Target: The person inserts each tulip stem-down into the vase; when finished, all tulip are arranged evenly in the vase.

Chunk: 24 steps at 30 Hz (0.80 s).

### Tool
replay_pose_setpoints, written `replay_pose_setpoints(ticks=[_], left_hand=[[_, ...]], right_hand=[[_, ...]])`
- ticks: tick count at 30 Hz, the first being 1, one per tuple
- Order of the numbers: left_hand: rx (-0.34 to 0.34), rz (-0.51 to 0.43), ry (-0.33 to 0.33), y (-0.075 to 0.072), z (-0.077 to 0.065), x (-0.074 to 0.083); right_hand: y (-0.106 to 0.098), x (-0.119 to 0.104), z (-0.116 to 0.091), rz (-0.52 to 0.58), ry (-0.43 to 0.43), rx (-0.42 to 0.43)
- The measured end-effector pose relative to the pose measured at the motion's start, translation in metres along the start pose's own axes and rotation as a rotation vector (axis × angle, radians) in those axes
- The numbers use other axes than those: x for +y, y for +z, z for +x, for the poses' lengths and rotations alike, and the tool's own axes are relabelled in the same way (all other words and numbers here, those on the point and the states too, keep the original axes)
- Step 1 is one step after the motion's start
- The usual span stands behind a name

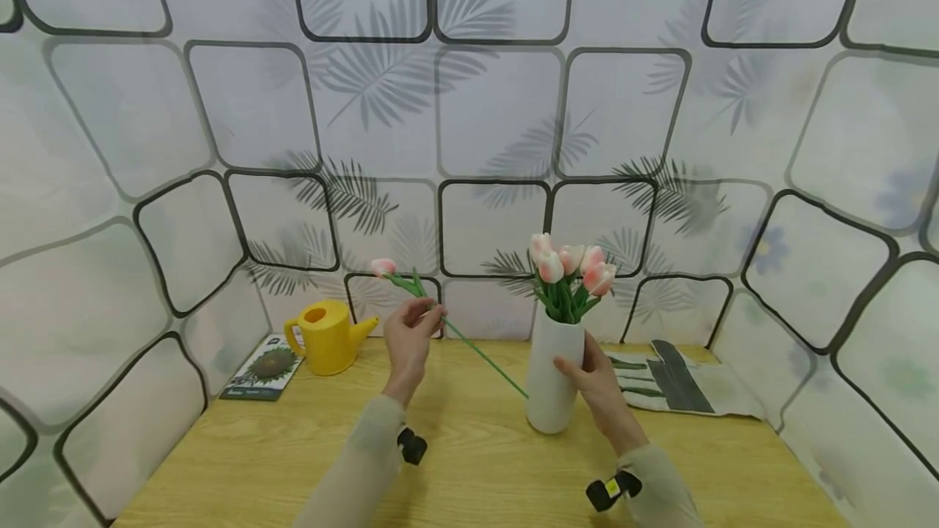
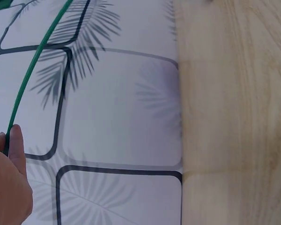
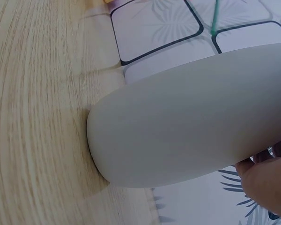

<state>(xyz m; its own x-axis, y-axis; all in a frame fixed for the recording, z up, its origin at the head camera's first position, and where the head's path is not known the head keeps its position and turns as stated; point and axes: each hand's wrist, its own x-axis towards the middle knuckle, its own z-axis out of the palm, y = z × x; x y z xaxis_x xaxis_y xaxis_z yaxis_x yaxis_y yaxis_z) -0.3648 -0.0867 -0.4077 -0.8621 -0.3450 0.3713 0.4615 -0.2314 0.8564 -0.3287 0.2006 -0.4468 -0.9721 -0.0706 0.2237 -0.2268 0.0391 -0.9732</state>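
A single pink-and-white tulip with a long green stem is pinched in my left hand, flower up and to the left. Its stem slants down to the right, its lower end near the vase's left side; whether it touches I cannot tell. In the left wrist view the stem passes between thumb and finger. My right hand grips the right side of the white vase, which stands upright on the table. Several pink and white tulips fill the vase's mouth. The right wrist view shows the vase's smooth side.
On the wooden table, a yellow watering can stands at the left beside a flower-printed packet. A flat sheet with a dark grey band lies behind my right hand. Patterned fabric walls enclose the back and sides.
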Motion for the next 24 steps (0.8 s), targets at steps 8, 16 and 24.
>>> replay_pose_setpoints(ticks=[8, 16, 24], left_hand=[[0.001, -0.045, 0.047, 0.011, -0.003, 0.014], [0.002, -0.138, 0.142, 0.021, 0.0, 0.027], [0.025, -0.198, 0.189, 0.032, 0.002, 0.046]], right_hand=[[0.0, 0.0, 0.0, -0.012, -0.008, 0.008], [0.0, 0.0, 0.0, -0.015, -0.009, 0.007], [0.001, 0.0, 0.0, -0.021, -0.005, 0.006]])
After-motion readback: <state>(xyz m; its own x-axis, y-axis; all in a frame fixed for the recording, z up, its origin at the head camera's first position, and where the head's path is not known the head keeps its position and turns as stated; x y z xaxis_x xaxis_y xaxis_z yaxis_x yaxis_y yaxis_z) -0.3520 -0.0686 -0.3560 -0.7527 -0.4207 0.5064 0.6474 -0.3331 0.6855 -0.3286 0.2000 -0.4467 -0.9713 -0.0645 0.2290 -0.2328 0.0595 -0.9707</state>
